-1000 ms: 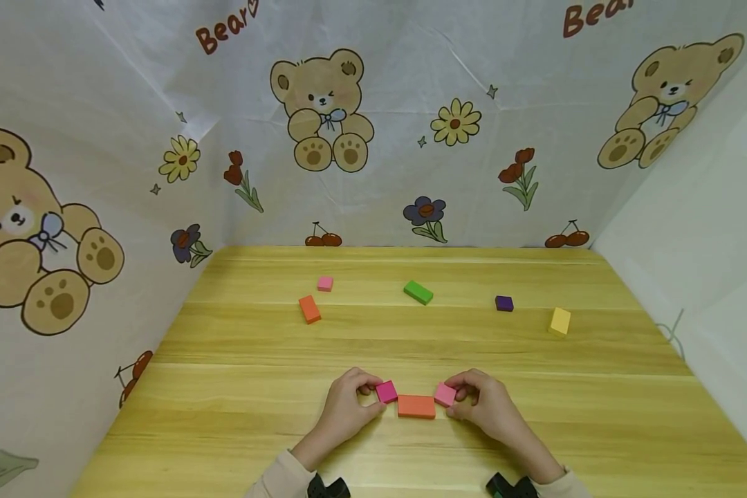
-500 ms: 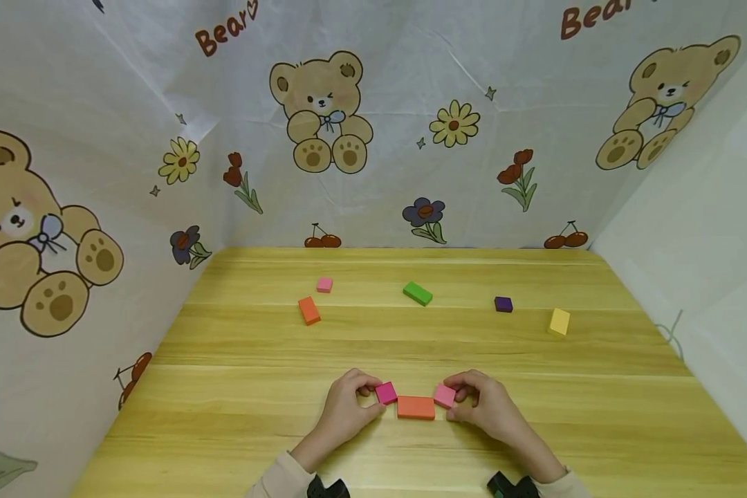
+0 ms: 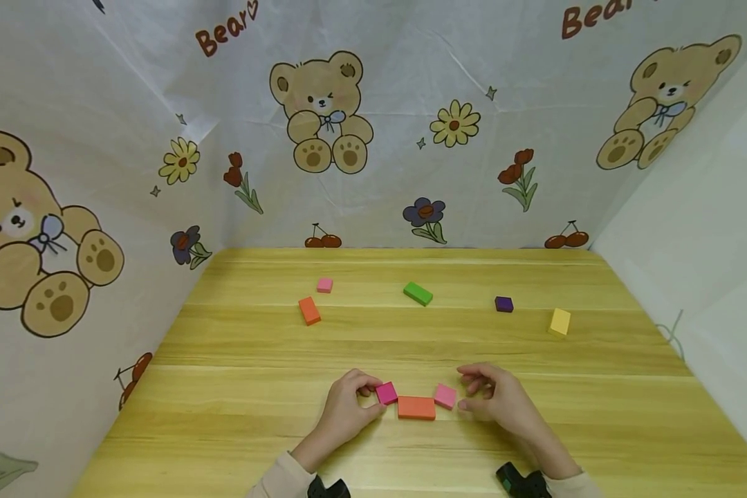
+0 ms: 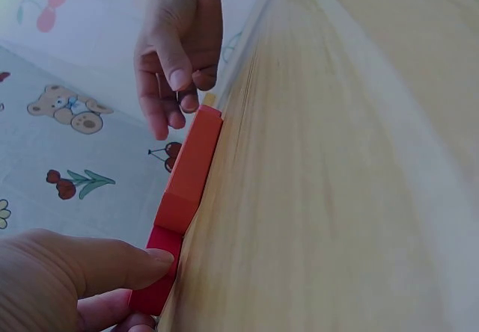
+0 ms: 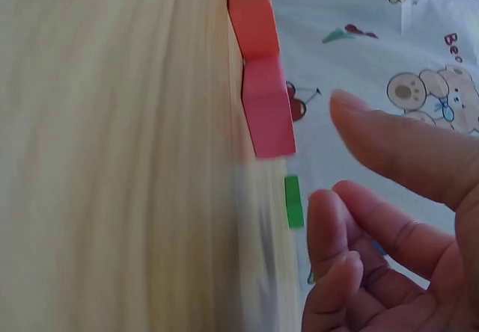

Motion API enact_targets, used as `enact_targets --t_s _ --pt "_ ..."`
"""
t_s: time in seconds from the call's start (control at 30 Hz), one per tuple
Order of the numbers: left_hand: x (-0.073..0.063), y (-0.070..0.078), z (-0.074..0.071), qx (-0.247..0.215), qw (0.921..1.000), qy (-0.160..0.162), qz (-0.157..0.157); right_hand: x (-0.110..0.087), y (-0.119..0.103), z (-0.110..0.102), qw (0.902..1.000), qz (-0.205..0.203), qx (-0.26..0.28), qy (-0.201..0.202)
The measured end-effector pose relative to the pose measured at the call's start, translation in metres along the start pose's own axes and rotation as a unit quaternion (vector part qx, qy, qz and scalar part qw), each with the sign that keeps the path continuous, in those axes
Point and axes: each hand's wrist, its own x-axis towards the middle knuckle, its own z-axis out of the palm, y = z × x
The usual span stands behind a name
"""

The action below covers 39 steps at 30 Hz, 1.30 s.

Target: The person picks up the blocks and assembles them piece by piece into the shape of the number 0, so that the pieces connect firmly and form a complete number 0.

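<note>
My left hand (image 3: 347,408) pinches a magenta block (image 3: 386,393) between thumb and fingers on the table. That block meets the left end of an orange rectangular block (image 3: 416,408). At the orange block's right end sits a pink block (image 3: 445,396), turned at a slight angle. Just right of the pink block, my right hand (image 3: 501,401) is held apart from it, fingers loosely bent and thumb spread. The right wrist view shows a gap between the thumb (image 5: 389,141) and the pink block. In the left wrist view the thumb (image 4: 112,263) presses the magenta block.
Farther back on the wooden table (image 3: 255,387) lie a small pink block (image 3: 325,285), another orange block (image 3: 309,311), a green block (image 3: 418,294), a purple block (image 3: 504,304) and a yellow block (image 3: 559,321). A bear-print cloth (image 3: 386,187) rises behind the table.
My right hand has let go of the pink block and moved a little to the right. The left hand and the row of blocks look unmoved.
</note>
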Motion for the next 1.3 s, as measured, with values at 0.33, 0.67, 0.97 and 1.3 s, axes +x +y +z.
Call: enact_targets --t_s 0.33,0.67,0.97,1.3 --pt "0.002 0.0 -0.001 -0.002 1.0 -0.003 -0.004 0.004 0.003 -0.061 0.9891 -0.004 -0.052 0.138" --pt "0.001 0.0 -0.001 -0.007 1.0 -0.003 -0.004 0.029 0.04 -0.15 0.9799 0.021 -0.092 0.176" --pt "0.001 0.0 -0.001 -0.007 0.9999 -0.008 -0.005 0.047 0.073 -0.183 0.9874 0.097 -0.103 0.071" --pt "0.001 -0.002 -0.001 -0.002 1.0 -0.007 0.0 0.051 0.09 -0.183 0.9838 0.138 -0.106 0.042"
